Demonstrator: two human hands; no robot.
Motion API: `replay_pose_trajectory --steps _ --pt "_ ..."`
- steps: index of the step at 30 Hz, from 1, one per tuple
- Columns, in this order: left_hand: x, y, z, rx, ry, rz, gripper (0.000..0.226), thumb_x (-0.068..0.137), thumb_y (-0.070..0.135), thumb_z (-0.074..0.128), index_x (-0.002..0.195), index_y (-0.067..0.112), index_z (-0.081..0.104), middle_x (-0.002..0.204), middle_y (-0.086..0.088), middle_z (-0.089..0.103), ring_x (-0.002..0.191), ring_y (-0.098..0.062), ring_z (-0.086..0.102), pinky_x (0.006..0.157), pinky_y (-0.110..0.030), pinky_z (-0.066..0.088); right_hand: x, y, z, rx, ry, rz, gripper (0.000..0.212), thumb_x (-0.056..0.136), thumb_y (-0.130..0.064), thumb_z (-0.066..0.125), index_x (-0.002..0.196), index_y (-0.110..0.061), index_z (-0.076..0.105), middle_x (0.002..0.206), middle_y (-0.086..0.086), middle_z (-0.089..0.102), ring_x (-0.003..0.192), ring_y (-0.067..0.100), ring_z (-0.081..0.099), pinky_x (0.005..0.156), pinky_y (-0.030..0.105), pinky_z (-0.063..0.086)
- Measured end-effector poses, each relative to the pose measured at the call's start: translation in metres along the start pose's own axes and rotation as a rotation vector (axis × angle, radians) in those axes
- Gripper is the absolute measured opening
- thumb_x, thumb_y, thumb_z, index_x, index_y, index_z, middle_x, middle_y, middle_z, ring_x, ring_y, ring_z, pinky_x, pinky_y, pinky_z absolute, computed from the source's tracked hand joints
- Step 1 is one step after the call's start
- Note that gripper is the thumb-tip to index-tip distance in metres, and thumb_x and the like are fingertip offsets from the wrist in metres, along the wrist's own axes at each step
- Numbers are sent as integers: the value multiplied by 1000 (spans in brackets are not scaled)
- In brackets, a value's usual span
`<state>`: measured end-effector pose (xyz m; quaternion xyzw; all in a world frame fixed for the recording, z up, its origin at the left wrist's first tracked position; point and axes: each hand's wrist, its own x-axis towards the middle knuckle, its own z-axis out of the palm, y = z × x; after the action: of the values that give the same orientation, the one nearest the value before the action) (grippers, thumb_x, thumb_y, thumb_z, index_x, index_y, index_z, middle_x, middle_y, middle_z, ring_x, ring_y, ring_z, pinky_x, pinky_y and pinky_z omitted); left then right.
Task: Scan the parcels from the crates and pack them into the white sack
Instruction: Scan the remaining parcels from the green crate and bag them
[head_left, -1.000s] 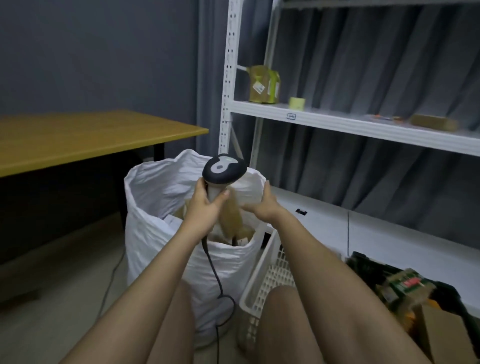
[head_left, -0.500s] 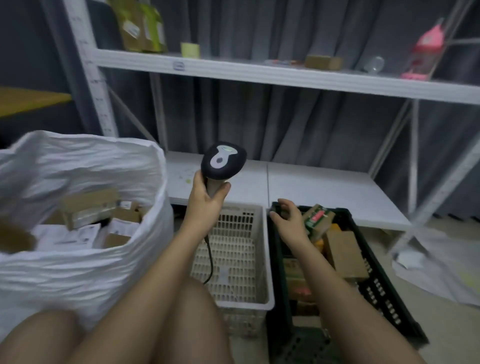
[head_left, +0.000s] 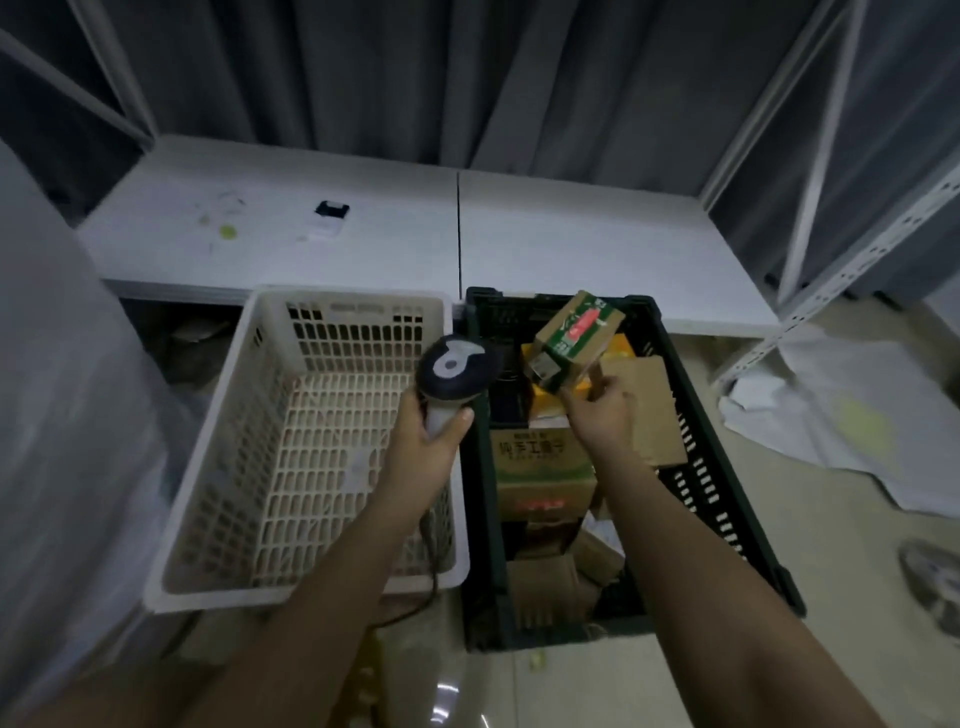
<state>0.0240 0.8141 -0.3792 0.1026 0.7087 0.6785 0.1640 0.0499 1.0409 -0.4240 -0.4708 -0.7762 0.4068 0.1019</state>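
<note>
My left hand (head_left: 434, 439) grips the handle of a black and grey barcode scanner (head_left: 457, 370) over the right edge of the white crate (head_left: 260, 415), which holds no parcels. My right hand (head_left: 602, 410) holds a small brown box with a green and red label (head_left: 574, 338), lifted and tilted above the dark green crate (head_left: 701, 467). Several cardboard parcels (head_left: 540, 467) lie in that crate. The white sack (head_left: 62, 415) fills the left edge of the view, blurred.
A low white shelf board (head_left: 395, 234) runs behind both crates, with a small black item (head_left: 331, 210) on it. White rack uprights (head_left: 852, 260) stand at the right. Crumpled white sheets (head_left: 841, 415) lie on the floor to the right. The scanner cable (head_left: 415, 608) hangs below the white crate.
The view swung from the sack to the crates. My right hand left the sack, reached into the dark green crate and lifted the labelled box. My left hand kept the scanner.
</note>
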Motion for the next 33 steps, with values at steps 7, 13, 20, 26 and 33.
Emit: replay_pose_trajectory --steps 7,13,20,26,33 --pt "42 -41 14 -88 -8 -113 39 93 18 60 117 39 38 108 28 48 83 27 51 67 2 41 76 -43 55 -14 211 62 113 75 -62 72 155 -17 6 159 17 13 143 41 18 113 55 26" --pt "52 -50 18 -76 -18 -121 36 92 18 60 110 42 39 105 29 47 80 29 49 65 4 39 102 -50 73 -97 207 188 120 72 -62 73 154 -18 -3 157 21 9 141 42 16 109 55 27" --pt "34 -37 3 -107 17 -102 40 92 17 61 120 38 41 111 25 52 92 16 54 75 -5 44 62 -14 37 250 71 -9 111 73 -33 82 154 -16 9 150 18 32 136 38 37 110 52 36" --pt "-9 -20 -15 -64 34 -55 40 91 16 63 118 36 42 109 24 53 90 15 55 70 -5 44 -65 28 -13 319 -85 -209 107 71 -31 86 150 -35 13 147 -5 34 131 9 37 103 23 43" --pt "-70 -14 -34 -32 11 -64 42 92 19 62 124 35 41 109 27 52 91 17 54 73 -6 43 -197 47 -17 -350 118 -566 106 59 -37 84 148 -7 32 140 17 46 127 34 44 102 50 42"
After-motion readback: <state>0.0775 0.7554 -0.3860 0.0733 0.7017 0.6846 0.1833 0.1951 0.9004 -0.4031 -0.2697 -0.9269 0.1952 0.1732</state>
